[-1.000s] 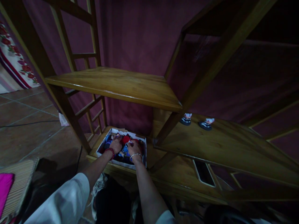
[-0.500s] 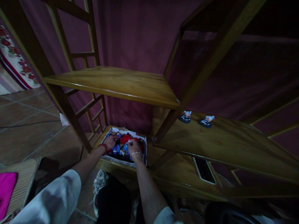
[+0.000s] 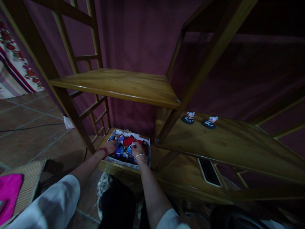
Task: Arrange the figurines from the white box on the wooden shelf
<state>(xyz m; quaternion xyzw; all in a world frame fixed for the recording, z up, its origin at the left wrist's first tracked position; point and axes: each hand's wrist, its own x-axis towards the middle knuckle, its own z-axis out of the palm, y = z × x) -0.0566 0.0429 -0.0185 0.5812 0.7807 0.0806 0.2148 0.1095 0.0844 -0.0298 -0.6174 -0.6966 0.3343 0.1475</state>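
Observation:
A white open-topped cardboard box (image 3: 148, 156) sits on the low wooden shelf, filled with small colourful toy figurines (image 3: 122, 149) in blue, red, black and purple. My left hand (image 3: 110, 147), with a red bead bracelet, is over the box's left edge. Its fingers reach out over the toys and seem to hold nothing. My right hand (image 3: 138, 149), wearing a silver bangle, is inside the box on the right. Its fingers are pinched on a small whitish figurine (image 3: 133, 144), partly hidden by the hand.
Two similar figurines on dark round bases, one figurine (image 3: 189, 117) left of another figurine (image 3: 210, 122), stand on the right shelf (image 3: 228, 143). An upper shelf board (image 3: 116, 84) overhangs the box. A white-framed phone-like object (image 3: 209, 172) lies lower right. Slanted posts flank the box.
My left hand has drawn back slightly left toward the box's edge. My right hand stays in the box with the whitish figurine. The view has shifted slightly.

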